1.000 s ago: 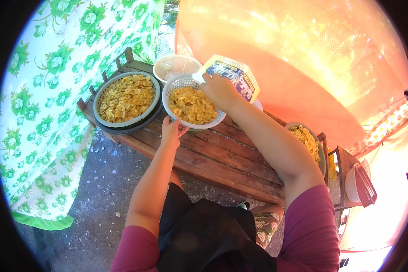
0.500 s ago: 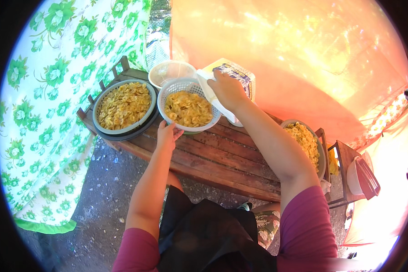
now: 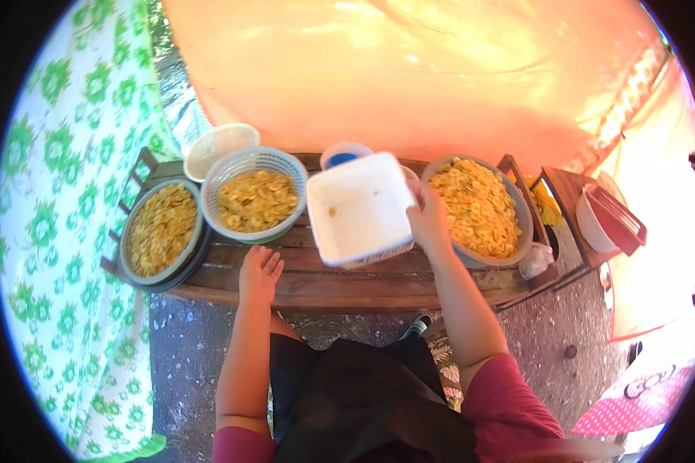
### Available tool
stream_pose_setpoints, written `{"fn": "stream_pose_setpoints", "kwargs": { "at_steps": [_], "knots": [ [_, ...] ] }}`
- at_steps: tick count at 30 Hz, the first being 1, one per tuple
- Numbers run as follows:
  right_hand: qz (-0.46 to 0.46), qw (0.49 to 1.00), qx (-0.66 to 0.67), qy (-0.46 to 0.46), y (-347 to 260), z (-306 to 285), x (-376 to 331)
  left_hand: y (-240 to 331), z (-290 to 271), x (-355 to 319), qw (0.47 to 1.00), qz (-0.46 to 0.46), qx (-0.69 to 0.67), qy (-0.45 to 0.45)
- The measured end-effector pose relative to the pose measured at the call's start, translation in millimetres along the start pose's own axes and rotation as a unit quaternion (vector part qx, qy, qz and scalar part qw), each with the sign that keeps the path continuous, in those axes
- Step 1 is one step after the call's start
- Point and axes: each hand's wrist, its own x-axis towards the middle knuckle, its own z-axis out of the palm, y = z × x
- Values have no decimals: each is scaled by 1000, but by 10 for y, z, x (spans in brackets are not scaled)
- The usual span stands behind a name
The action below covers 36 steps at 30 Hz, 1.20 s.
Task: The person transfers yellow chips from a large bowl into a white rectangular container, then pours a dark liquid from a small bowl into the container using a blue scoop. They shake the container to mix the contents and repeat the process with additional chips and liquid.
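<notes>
My right hand [image 3: 431, 218] grips the right rim of a white square plastic tub [image 3: 361, 210], held above the bench with its opening facing me. A few small crumbs cling inside it. To its left stands a white, perforated colander [image 3: 243, 163], holding thin yellow chips [image 3: 256, 202] that look like banana slices. My left hand [image 3: 260, 272] is just in front of the colander, fingers loosely extended and nothing in them. Farther left is a grey basin [image 3: 125, 247] full of browner chips [image 3: 161, 230]. Beside my right hand sits another grey basin [image 3: 527, 224], heaped with brighter yellow chips [image 3: 475, 207].
These vessels stand on a slatted wooden bench [image 3: 316, 289]. Behind the colander is a pale round lid or shallow bowl [image 3: 222, 147]; a small tub with blue inside [image 3: 340, 160] sits behind the white one. A plastic bag [image 3: 536, 261] and a red basket [image 3: 614, 216] are at right.
My right hand has moved the tub from behind the colander rightward and turned its opening toward me. My left hand has let go of the colander's rim. The view has shifted right.
</notes>
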Motion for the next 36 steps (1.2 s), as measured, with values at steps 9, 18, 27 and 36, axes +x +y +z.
{"fn": "stream_pose_setpoints", "kwargs": {
  "at_steps": [9,18,27,36],
  "knots": [
    [130,987,-82,-56,393,-294,-613,-595,982,-216,968,-12,216,-125],
    [243,922,-294,68,1383,-1805,684,-1323,1999,26,781,355,466,-215],
    [304,873,-378,-48,2106,-1890,730,-2345,3673,351,605,254,677,-333],
    [231,940,-139,-209,1510,-2124,442,-2385,3731,241,465,139,782,-392]
  ]
}}
